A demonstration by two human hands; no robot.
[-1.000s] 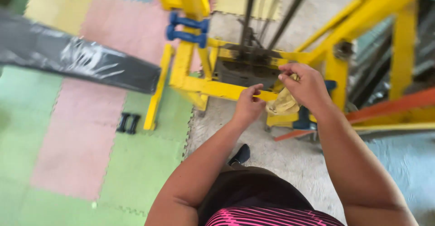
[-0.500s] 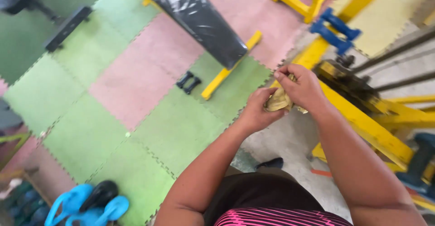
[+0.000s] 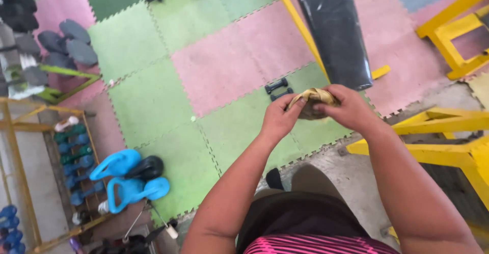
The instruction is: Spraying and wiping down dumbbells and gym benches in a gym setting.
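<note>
Left hand [image 3: 277,119] and right hand [image 3: 349,110] both have fingers clenched around a crumpled yellowish rag [image 3: 311,101], held between them over the green foam floor mat [image 3: 153,106]. Small black dumbbell [image 3: 278,88] lies just beyond.

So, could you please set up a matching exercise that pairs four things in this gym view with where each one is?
Things:
1. crumpled yellowish cloth
2. pair of small black dumbbells
3. light blue kettlebells
4. black padded bench

Places:
A. on the mat beside the yellow rack, lower left
B. held between the left hand and right hand
C. top of the view, on a yellow frame
D. on a green floor tile just beyond the hands

Pairs: 1-B, 2-D, 3-A, 4-C
</note>
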